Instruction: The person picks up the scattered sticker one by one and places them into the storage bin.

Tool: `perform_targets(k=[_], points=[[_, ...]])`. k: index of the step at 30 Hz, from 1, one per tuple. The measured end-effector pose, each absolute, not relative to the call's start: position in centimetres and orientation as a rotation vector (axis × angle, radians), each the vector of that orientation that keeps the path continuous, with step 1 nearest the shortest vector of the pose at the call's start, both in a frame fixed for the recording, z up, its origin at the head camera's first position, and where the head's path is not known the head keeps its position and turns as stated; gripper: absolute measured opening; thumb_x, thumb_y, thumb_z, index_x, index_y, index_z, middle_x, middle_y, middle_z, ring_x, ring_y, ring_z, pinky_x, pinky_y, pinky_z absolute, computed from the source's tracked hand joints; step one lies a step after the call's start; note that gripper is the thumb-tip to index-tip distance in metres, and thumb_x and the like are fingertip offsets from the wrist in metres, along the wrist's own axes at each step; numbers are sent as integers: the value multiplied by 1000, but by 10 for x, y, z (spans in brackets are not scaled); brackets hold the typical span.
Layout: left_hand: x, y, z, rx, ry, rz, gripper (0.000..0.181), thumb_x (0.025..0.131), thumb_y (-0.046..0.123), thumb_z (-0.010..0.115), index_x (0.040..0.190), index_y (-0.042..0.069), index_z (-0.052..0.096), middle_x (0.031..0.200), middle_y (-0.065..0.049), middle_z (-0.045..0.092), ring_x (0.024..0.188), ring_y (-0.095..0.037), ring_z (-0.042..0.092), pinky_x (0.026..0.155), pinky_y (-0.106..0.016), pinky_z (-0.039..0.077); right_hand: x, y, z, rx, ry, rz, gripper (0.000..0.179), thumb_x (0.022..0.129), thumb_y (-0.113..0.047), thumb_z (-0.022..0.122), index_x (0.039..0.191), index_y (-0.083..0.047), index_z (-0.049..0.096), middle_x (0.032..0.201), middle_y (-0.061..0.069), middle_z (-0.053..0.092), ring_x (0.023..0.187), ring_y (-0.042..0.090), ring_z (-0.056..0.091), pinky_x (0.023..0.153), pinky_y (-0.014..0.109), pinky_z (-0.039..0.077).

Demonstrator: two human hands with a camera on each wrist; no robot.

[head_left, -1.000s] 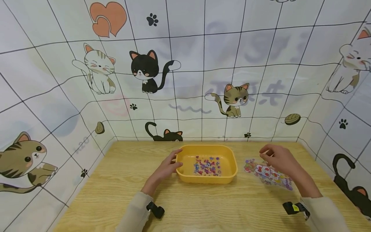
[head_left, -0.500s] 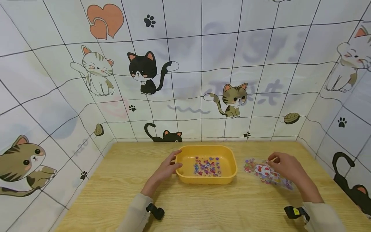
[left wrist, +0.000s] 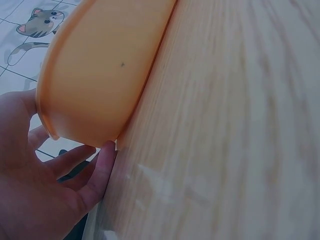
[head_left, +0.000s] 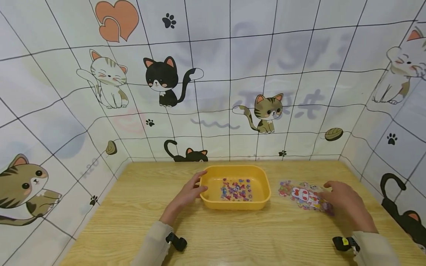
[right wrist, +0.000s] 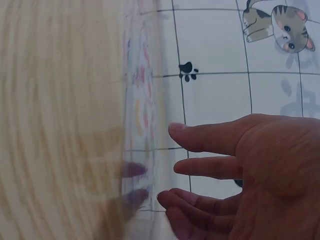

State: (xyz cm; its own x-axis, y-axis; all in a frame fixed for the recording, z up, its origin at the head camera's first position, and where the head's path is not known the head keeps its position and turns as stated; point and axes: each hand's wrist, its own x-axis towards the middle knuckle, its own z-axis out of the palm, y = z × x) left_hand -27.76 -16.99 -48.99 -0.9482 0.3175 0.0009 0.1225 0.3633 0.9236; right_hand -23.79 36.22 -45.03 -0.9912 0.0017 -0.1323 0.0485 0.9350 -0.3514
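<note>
Fingers of your left hand point(head_left: 189, 192) grip the yellow tray point(head_left: 235, 205) at left; your right hand point(head_left: 347, 202), fingers parted and released, hovers by the packet point(head_left: 306, 197).

Tray point(head_left: 235, 205): free from above; left hand point(head_left: 189, 191) bars its left end.
Packet point(head_left: 303, 195): flat and low; right hand point(head_left: 347, 201) crowds its right end, left end free.
Tabletop point(head_left: 249, 236): bare strip between tray and packet; wide room in front, between the sleeves point(head_left: 154, 240).
Wall point(head_left: 217, 99): rises close behind, leaving only a narrow strip past the tray.
</note>
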Motion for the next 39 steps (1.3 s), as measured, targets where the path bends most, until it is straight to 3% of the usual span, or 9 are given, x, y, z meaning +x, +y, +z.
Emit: perform_targets(k=[10,21,33,39], points=[[-278,-170,-490,409,2409,1663,61,104,20,59,161,25,36,160,-22,41,133,-39,57,92,-44,62,-240,373,-460,29,2957,-509,73,91,-41,73,133,16,54,135,46,51,118,66,48,91,73,46],[-277,-170,-489,402,2418,1657,62,103,19,60,160,26,37,160,-22,41,131,-37,58,91,-43,62,-240,369,-459,53,2981,-524,51,88,-32,77,118,8,69,126,40,60,109,62,55,82,67,49],[-279,-169,-489,411,2428,1649,62,103,21,60,160,27,37,161,-22,41,133,-38,57,92,-43,62,-238,366,-460,115,2997,-609,34,86,-26,79,104,2,75,112,33,68,89,38,62,71,52,49],[-278,-169,-491,401,2432,1655,62,103,21,61,160,28,37,160,-21,42,132,-38,57,92,-44,61,-236,363,-462,124,3003,-663,24,87,-22,77,96,0,75,97,22,73,81,29,62,63,41,46]])
